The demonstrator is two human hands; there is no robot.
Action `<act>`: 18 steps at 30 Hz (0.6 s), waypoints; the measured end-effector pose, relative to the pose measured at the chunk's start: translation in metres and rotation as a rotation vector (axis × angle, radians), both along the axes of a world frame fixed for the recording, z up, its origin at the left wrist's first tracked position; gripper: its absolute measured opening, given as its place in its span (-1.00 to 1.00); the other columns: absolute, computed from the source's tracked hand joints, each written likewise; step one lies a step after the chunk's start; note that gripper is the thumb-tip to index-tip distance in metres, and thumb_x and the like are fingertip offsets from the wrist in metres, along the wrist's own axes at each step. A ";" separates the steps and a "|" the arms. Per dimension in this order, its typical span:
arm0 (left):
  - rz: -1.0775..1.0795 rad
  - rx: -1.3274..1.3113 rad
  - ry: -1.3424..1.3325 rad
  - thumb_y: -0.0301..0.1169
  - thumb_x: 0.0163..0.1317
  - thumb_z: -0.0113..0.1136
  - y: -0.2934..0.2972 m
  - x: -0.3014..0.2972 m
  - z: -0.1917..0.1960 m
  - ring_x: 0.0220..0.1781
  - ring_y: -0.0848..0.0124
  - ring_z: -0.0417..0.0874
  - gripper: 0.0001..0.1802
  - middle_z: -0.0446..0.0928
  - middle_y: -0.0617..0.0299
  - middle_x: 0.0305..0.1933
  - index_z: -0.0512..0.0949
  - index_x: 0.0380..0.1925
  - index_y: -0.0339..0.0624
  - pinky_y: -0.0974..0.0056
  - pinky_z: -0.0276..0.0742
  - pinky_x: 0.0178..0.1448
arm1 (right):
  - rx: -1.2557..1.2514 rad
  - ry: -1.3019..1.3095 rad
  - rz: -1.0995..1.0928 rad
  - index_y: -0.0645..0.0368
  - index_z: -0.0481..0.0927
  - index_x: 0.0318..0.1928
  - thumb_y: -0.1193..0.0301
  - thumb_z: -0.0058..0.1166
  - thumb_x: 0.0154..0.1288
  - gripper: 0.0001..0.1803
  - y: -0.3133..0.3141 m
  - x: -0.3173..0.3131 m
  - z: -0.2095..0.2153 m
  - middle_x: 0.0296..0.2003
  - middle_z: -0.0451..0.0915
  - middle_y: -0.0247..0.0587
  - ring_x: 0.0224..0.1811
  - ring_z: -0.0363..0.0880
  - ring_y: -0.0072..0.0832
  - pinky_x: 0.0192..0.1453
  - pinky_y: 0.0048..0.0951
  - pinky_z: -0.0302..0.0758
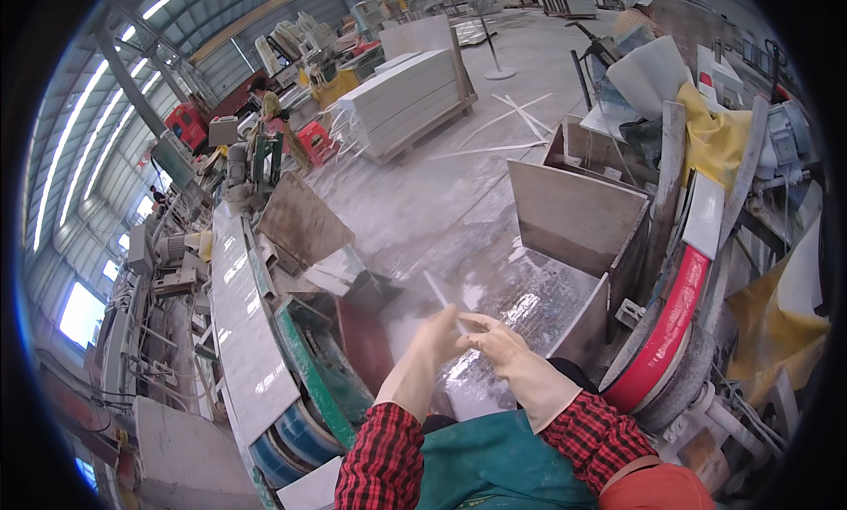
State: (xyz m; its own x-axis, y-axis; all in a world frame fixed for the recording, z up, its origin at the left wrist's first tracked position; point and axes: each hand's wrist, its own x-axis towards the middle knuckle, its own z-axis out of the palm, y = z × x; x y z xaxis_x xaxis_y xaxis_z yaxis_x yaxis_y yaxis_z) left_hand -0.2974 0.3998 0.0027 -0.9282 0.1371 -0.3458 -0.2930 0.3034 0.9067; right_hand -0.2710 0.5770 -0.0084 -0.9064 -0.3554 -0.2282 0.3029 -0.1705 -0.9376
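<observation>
Both of my hands wear pale rubber gloves over red-and-black checked sleeves. My left hand and my right hand meet in front of my chest, both closed on a thin white strip that sticks up and away to the left. A green apron covers my lap below the hands. The wet, shiny floor lies beneath them.
A long conveyor table with a pale slab runs along my left. Brown stone slabs lean on a rack to my right, beside a red curved machine guard. A pallet of white slabs stands farther off. Other people work near machines at the back left.
</observation>
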 end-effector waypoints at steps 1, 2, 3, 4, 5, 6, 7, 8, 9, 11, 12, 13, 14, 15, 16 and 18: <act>-0.061 -0.096 0.038 -0.31 0.42 0.11 0.006 -0.002 0.009 0.00 0.02 0.70 -0.57 0.59 -0.08 0.10 0.48 0.16 -0.41 0.04 0.66 0.00 | 0.059 0.112 0.007 0.14 0.52 0.30 0.35 0.35 0.06 -0.29 0.003 0.003 0.003 0.25 0.52 -0.13 0.29 0.46 -0.39 0.30 -0.46 0.39; 0.130 0.190 -0.125 -0.35 0.41 0.11 0.009 -0.003 0.011 -0.02 0.01 0.71 -0.58 0.59 -0.10 0.09 0.48 0.15 -0.42 0.01 0.67 -0.02 | 0.119 0.225 0.017 0.15 0.52 0.30 0.34 0.36 0.06 -0.28 0.004 0.006 0.005 0.24 0.53 -0.12 0.29 0.46 -0.38 0.30 -0.44 0.40; 0.324 0.475 -0.286 -0.38 0.39 0.11 0.010 -0.001 0.011 -0.04 -0.01 0.71 -0.59 0.59 -0.12 0.08 0.48 0.14 -0.44 -0.02 0.68 -0.03 | 0.178 0.337 0.028 0.16 0.51 0.30 0.33 0.37 0.07 -0.28 0.006 0.009 0.006 0.22 0.55 -0.11 0.28 0.47 -0.38 0.31 -0.41 0.40; 0.330 0.489 -0.236 -0.44 0.36 0.12 0.001 -0.002 0.000 0.03 -0.01 0.69 -0.60 0.59 -0.14 0.07 0.47 0.13 -0.47 -0.09 0.66 0.06 | 0.287 0.474 0.024 0.16 0.52 0.30 0.32 0.38 0.07 -0.28 0.006 0.013 0.011 0.23 0.55 -0.09 0.29 0.46 -0.36 0.32 -0.40 0.40; 0.380 0.520 -0.214 -0.43 0.36 0.13 -0.002 -0.002 -0.007 0.05 -0.01 0.68 -0.59 0.59 -0.13 0.08 0.47 0.13 -0.47 -0.09 0.63 0.11 | 0.401 0.613 0.018 0.16 0.52 0.29 0.30 0.39 0.08 -0.28 0.009 0.014 0.016 0.23 0.54 -0.08 0.30 0.46 -0.35 0.33 -0.38 0.40; 0.433 0.551 -0.190 -0.43 0.35 0.15 -0.007 -0.001 -0.014 0.07 -0.01 0.68 -0.59 0.59 -0.12 0.09 0.47 0.13 -0.47 -0.10 0.61 0.16 | 0.513 0.752 0.015 0.17 0.52 0.29 0.29 0.40 0.09 -0.28 0.009 0.013 0.019 0.23 0.54 -0.07 0.31 0.45 -0.34 0.34 -0.36 0.40; 0.475 0.586 -0.164 -0.42 0.35 0.16 -0.006 0.000 -0.015 0.09 0.00 0.67 -0.58 0.59 -0.12 0.10 0.46 0.13 -0.47 -0.10 0.59 0.21 | 0.356 0.652 0.040 0.15 0.52 0.29 0.24 0.41 0.09 -0.27 0.011 0.010 0.022 0.26 0.52 -0.05 0.32 0.45 -0.32 0.36 -0.34 0.38; 0.438 0.655 -0.070 -0.42 0.35 0.17 -0.009 0.004 -0.016 0.12 0.01 0.65 -0.58 0.58 -0.10 0.11 0.46 0.14 -0.46 -0.11 0.56 0.25 | 0.199 0.551 0.065 0.14 0.52 0.30 0.19 0.42 0.09 -0.26 0.011 0.007 0.026 0.29 0.50 -0.03 0.34 0.44 -0.30 0.39 -0.31 0.36; 0.402 0.723 0.025 -0.42 0.35 0.18 -0.016 0.009 -0.016 0.15 0.01 0.64 -0.57 0.58 -0.09 0.13 0.46 0.14 -0.45 -0.12 0.53 0.29 | 0.044 0.447 0.092 0.12 0.53 0.30 0.14 0.42 0.09 -0.24 0.010 0.005 0.029 0.31 0.48 -0.02 0.35 0.44 -0.27 0.42 -0.29 0.34; 0.428 0.810 0.151 -0.40 0.34 0.20 -0.036 0.023 -0.014 0.22 0.00 0.58 -0.53 0.56 -0.05 0.20 0.43 0.19 -0.40 -0.16 0.43 0.39 | 0.059 0.410 -0.046 0.10 0.49 0.33 0.13 0.39 0.16 -0.25 0.009 0.003 0.032 0.32 0.46 0.00 0.36 0.43 -0.25 0.43 -0.29 0.33; 0.492 0.850 0.188 -0.39 0.34 0.19 -0.047 0.026 -0.014 0.26 -0.02 0.56 -0.51 0.53 -0.06 0.24 0.41 0.22 -0.37 -0.17 0.41 0.42 | 0.070 0.391 -0.117 0.09 0.48 0.35 0.12 0.37 0.19 -0.26 0.008 0.001 0.032 0.33 0.46 0.01 0.37 0.43 -0.24 0.43 -0.28 0.33; 0.565 0.879 0.226 -0.39 0.35 0.18 -0.061 0.035 -0.008 0.29 -0.04 0.53 -0.49 0.51 -0.07 0.27 0.38 0.25 -0.34 -0.18 0.38 0.44 | 0.025 0.332 -0.128 0.08 0.47 0.36 0.13 0.35 0.22 -0.27 0.007 0.000 0.030 0.34 0.45 0.02 0.38 0.41 -0.22 0.44 -0.28 0.32; 0.604 1.005 0.228 -0.39 0.35 0.17 -0.078 0.044 -0.007 0.32 -0.04 0.51 -0.48 0.49 -0.07 0.30 0.37 0.27 -0.32 -0.17 0.37 0.46 | -0.010 0.272 -0.141 0.07 0.46 0.37 0.13 0.33 0.24 -0.28 0.008 -0.005 0.025 0.34 0.44 0.04 0.39 0.40 -0.20 0.45 -0.27 0.31; 0.643 1.130 0.233 -0.40 0.36 0.15 -0.098 0.056 -0.005 0.34 -0.05 0.50 -0.48 0.46 -0.07 0.33 0.35 0.29 -0.30 -0.17 0.36 0.48 | -0.045 0.213 -0.152 0.06 0.45 0.38 0.13 0.31 0.27 -0.30 0.009 -0.008 0.022 0.34 0.44 0.05 0.40 0.39 -0.18 0.46 -0.26 0.30; 0.727 1.164 0.237 -0.40 0.39 0.11 -0.113 0.069 0.000 0.37 -0.02 0.47 -0.50 0.45 -0.04 0.36 0.35 0.30 -0.26 -0.18 0.34 0.50 | -0.037 0.152 -0.176 0.05 0.48 0.35 0.13 0.29 0.30 -0.34 0.013 -0.008 0.025 0.35 0.43 0.06 0.42 0.35 -0.15 0.48 -0.22 0.27; 0.762 1.105 0.343 -0.39 0.42 0.11 -0.151 0.112 0.013 0.36 0.05 0.50 -0.51 0.47 -0.01 0.34 0.35 0.31 -0.27 -0.08 0.40 0.49 | -0.128 0.090 -0.150 0.04 0.50 0.34 0.11 0.28 0.31 -0.36 0.011 -0.011 0.016 0.35 0.43 0.04 0.43 0.34 -0.16 0.51 -0.20 0.23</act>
State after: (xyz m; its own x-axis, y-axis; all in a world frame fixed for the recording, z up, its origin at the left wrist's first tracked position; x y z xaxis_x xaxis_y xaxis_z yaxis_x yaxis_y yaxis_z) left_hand -0.1852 0.2487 0.0158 -0.9127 -0.3866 -0.1327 0.2241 -0.7448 0.6285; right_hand -0.2817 0.5880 0.0081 -0.9660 -0.2357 -0.1060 0.1816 -0.3269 -0.9275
